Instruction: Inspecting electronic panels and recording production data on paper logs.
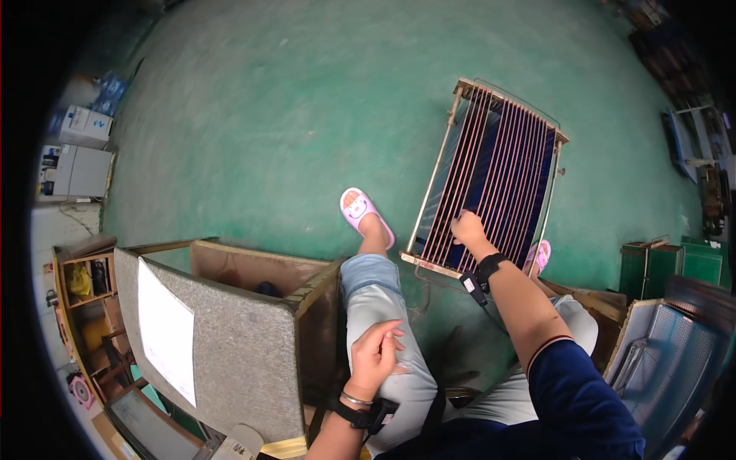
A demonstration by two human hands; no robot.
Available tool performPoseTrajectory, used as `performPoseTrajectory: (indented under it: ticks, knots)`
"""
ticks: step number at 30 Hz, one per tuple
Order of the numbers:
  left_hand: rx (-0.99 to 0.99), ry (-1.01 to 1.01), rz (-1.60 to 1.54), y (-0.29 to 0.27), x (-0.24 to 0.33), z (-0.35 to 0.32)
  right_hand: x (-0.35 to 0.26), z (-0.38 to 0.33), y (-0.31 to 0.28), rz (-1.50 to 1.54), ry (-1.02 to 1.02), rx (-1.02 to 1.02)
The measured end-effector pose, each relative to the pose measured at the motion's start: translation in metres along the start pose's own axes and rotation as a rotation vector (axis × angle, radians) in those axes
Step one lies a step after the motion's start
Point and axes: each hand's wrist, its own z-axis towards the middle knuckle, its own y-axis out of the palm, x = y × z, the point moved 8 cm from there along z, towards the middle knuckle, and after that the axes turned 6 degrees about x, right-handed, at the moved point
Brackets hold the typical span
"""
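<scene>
Green floor [261, 115]; rack [433, 266] (coppery rods [491, 169]); right fingers [469, 224] curled, grip unclear; left fingers [389, 345] loosely bent, empty.

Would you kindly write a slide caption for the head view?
Right hand at a barred rack above a green floor; left hand over the left thigh.

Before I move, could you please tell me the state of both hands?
Left hand: loosely closed over the jeans, nothing visible in it.
Right hand: curled over the metal rod rack; grip cannot be told.

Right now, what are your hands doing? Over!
Right hand at the barred rack. Left hand curled over left thigh. Pink slipper by rack's near right corner.
</scene>
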Motion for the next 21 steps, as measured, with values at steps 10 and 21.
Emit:
performPoseTrajectory:
  ticks: [10,21]
  knots:
    - [0.008,0.105,0.021,-0.002,0.009,0.004,0.005,0.009,-0.002,0.063,0.203,0.027]
    - [-0.049,0.102,-0.030,0.014,0.005,0.002,-0.044,-0.171,-0.218,0.031,-0.342,0.576]
